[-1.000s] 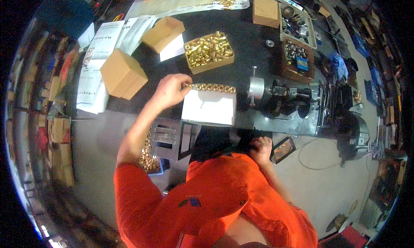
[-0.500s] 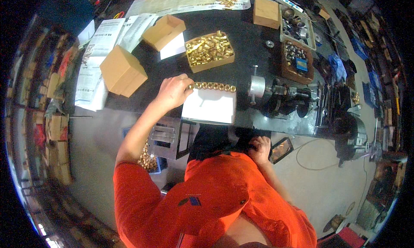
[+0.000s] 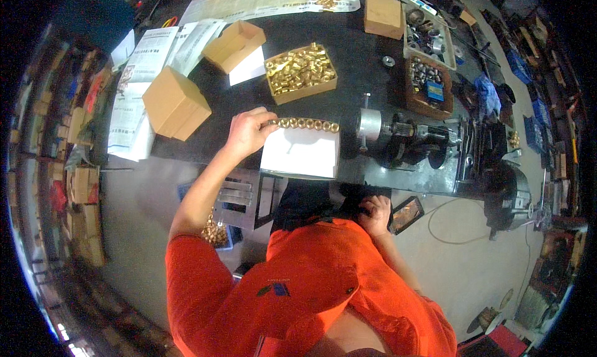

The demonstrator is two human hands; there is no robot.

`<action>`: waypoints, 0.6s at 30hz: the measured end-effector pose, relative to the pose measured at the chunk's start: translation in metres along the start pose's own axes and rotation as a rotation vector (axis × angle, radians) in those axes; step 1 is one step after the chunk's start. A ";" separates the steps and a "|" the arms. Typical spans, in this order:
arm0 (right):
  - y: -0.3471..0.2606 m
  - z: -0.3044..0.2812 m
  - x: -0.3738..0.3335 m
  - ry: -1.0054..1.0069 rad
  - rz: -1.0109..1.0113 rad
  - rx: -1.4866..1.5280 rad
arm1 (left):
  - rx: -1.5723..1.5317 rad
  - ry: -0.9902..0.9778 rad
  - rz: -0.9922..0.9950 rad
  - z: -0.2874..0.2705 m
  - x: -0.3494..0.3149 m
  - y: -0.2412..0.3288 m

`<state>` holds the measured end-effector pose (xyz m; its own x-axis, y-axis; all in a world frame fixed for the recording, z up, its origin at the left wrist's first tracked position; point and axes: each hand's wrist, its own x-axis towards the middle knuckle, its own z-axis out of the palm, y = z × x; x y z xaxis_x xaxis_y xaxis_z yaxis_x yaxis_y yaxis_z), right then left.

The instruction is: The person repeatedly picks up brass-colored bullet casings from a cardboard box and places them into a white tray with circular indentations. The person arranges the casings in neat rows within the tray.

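Observation:
A row of small round brass fittings (image 3: 310,124) lies along the far edge of a white-topped box (image 3: 301,153) at the front of the bench. My left hand (image 3: 249,132) reaches to the row's left end, thumb and fingers pinched on the end brass fitting, which they partly cover. Down at my lap, my right hand (image 3: 375,215) rests against the dark trousers with its fingers curled. Whatever may be inside those fingers is hidden. Beyond the row stands an open cardboard box (image 3: 303,95) filled with loose brass fittings.
A metal chuck fixture (image 3: 369,124) stands right of the white-topped box. Closed (image 3: 177,105) and open (image 3: 235,46) cartons sit on the left by newspaper (image 3: 134,99). Bins of metal parts (image 3: 429,86) are at the back right. A blue bin (image 3: 229,236) of brass pieces is below the bench.
My left hand stays at the row's left end, with only a slight shift of its fingers. My right hand has not visibly moved. The whole view has shifted very slightly.

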<state>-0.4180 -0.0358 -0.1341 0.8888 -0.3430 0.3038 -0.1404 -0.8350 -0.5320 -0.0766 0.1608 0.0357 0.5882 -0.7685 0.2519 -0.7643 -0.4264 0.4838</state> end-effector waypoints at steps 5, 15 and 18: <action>0.006 0.005 -0.004 -0.010 0.016 0.000 | -0.004 -0.003 0.012 0.003 0.001 -0.005; 0.009 0.010 -0.006 0.004 0.010 -0.035 | 0.059 -0.010 0.065 0.002 -0.002 -0.006; 0.012 0.013 -0.009 0.009 0.015 -0.041 | 0.020 -0.068 -0.018 -0.004 0.002 -0.007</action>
<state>-0.4220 -0.0371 -0.1536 0.8827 -0.3591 0.3030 -0.1717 -0.8468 -0.5034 -0.0690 0.1640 0.0364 0.5828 -0.7912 0.1853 -0.7595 -0.4492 0.4706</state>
